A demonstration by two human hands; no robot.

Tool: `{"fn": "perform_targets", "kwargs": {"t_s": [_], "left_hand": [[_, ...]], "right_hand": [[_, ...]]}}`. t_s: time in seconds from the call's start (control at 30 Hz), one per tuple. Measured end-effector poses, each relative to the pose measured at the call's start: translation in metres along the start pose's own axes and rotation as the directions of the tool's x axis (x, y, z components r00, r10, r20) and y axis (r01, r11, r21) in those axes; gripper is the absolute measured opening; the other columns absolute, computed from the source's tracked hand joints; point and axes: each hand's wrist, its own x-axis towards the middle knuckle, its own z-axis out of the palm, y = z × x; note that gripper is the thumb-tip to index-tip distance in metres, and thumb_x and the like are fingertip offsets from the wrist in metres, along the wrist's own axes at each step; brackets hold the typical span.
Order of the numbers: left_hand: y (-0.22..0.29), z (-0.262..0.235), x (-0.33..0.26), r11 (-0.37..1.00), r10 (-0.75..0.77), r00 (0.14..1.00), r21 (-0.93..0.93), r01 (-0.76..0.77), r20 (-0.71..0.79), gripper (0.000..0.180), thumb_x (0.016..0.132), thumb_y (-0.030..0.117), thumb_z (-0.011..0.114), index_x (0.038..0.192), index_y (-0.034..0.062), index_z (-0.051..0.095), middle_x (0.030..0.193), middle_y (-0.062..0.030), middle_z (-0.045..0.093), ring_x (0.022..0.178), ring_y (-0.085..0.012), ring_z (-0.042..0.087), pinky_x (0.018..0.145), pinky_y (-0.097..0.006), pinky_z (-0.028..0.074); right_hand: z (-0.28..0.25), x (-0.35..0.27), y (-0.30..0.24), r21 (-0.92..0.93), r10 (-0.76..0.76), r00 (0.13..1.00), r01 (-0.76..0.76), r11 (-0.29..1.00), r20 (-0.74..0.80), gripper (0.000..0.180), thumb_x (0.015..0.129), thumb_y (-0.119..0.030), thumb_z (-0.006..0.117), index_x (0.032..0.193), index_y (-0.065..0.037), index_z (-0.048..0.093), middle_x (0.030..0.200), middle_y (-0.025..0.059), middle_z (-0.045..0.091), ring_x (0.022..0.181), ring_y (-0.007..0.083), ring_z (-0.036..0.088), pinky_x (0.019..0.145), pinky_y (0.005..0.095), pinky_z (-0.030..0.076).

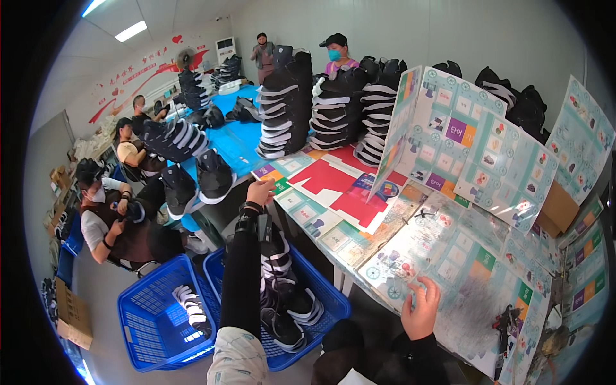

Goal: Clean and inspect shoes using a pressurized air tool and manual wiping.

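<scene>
White patterned tabletop (443,256): right hand (421,308) over it, grip released; left hand (260,192) near edge, grip unclear.

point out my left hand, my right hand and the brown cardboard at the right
Left hand (260,192), head view: middle of the hand
Right hand (421,314), head view: middle of the hand
Brown cardboard (559,210), head view: its visible side

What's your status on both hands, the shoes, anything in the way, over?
Left hand near edge of patterned table, grip unclear. Right hand open, empty. Black-and-white shoes in blue basket. Upright panels beyond right hand.
</scene>
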Motion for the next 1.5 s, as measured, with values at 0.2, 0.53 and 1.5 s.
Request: {"fn": "perform_targets", "kwargs": {"t_s": [0.2,0.53,1.5], "left_hand": [[-0.038,0.010,0.098,0.877,0.099,0.961,0.479,0.039,-0.258,0.037,0.092,0.035,0.075,0.104,-0.0005,0.075,0.104,-0.0175,0.078,0.087,-0.0289,0.076,0.070,-0.043,0.060],[0.003,0.103,0.131,0.346,0.465,0.882,0.900,-0.264,0.079,0.019,0.089,0.011,0.061,0.102,0.0034,0.073,0.114,-0.0250,0.073,0.112,-0.0415,0.069,0.094,-0.051,0.056],[-0.051,0.393,0.171,-0.128,0.481,0.560,0.686,-0.717,0.675,0.021,0.094,0.014,0.059,0.090,0.0074,0.078,0.096,-0.0127,0.077,0.092,-0.0316,0.076,0.076,-0.043,0.062]], "right_hand": [[0.013,-0.007,0.009,-0.124,-0.006,0.997,0.016,0.992,0.083,0.032,0.077,0.003,0.068,0.108,-0.002,0.066,0.126,0.0195,0.056,0.121,0.0421,0.055,0.106,0.0534,0.040],[0.029,0.001,0.000,-0.255,-0.005,0.991,0.039,0.966,0.134,0.034,0.074,-0.007,0.072,0.106,-0.003,0.063,0.122,0.0208,0.056,0.118,0.0425,0.055,0.105,0.0562,0.038],[0.025,0.014,0.004,-0.138,0.029,0.985,-0.006,0.990,0.170,0.039,0.070,-0.008,0.069,0.108,0.000,0.065,0.119,0.0240,0.061,0.117,0.0455,0.058,0.102,0.0561,0.043]]}}
